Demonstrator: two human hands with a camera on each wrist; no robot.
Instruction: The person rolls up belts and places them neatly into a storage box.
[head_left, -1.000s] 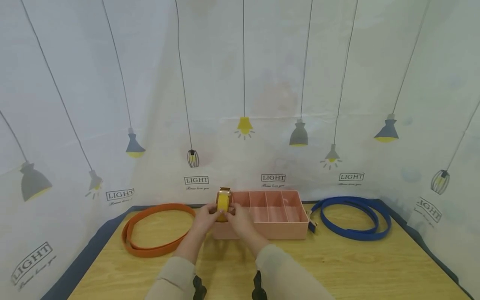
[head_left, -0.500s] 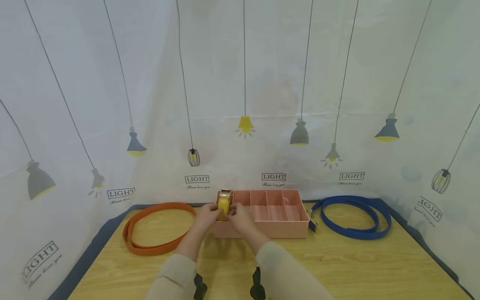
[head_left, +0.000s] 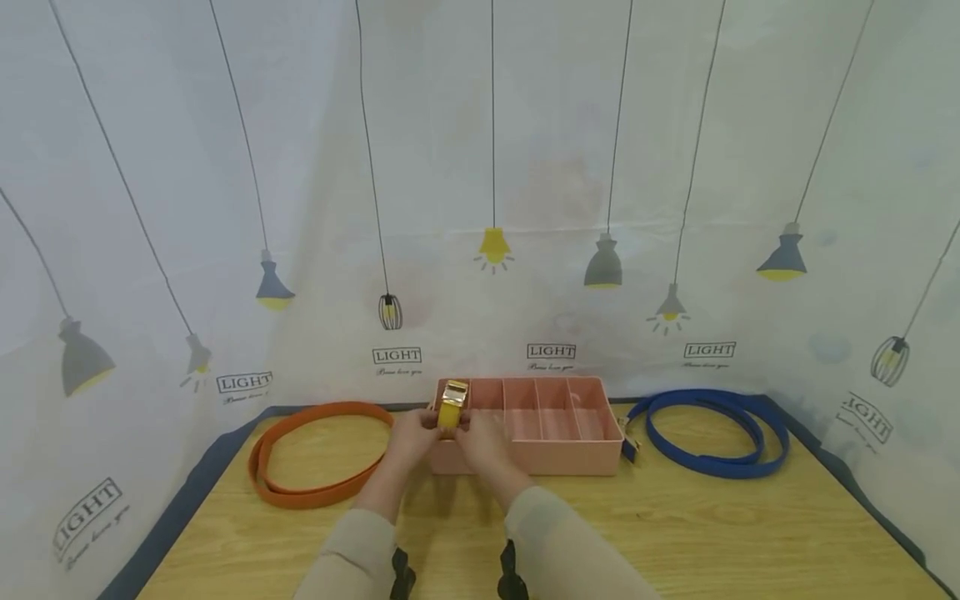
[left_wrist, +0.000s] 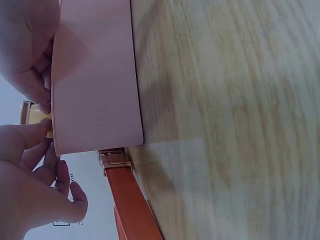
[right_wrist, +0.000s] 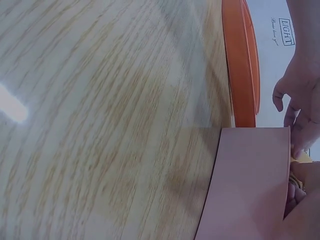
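Note:
A yellow belt (head_left: 450, 415), coiled up with its gold buckle (head_left: 454, 393) on top, is at the leftmost compartment of a pink divided box (head_left: 525, 458). My left hand (head_left: 411, 437) pinches the coil from the left with thumb and fingers. From the other side my right hand (head_left: 483, 442) pinches it too, its wrist over the box's front wall. In the left wrist view, part of the yellow belt (left_wrist: 37, 115) shows between both hands above the box rim. The box wall hides its lower part, so I cannot tell whether it touches the compartment floor.
An orange belt (head_left: 300, 500) lies in a loose loop left of the box, its metal buckle (left_wrist: 115, 158) close to the box's corner. To the right is a looped blue belt (head_left: 720, 470) on the wooden table (head_left: 675, 533). A lamp-printed cloth (head_left: 555, 167) hangs behind.
Both hands have lowered the yellow coil slightly into the left compartment. It now leans a little to the right, and its buckle faces me more. The other belts lie as before.

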